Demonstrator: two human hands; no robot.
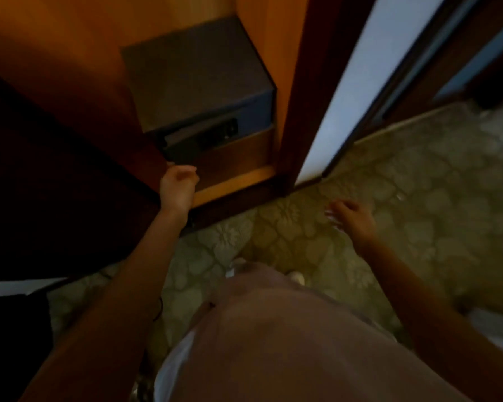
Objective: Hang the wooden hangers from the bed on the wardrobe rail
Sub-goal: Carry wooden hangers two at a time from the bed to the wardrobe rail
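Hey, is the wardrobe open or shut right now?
Open. The wardrobe shows its orange inner walls, and the dark safe standing inside it is in plain view from above.

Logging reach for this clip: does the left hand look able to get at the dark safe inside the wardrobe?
Probably yes. The left hand hangs just before the front of the safe, the wardrobe stands open, and nothing visible lies between them. Blur hides whether it grips the edge of the door.

You are in what looks like a hotel bedroom: an open wooden wardrobe point(55, 39) holds a small dark safe point(195, 74) on its bottom shelf, and floral-patterned carpet point(418, 192) covers the floor.
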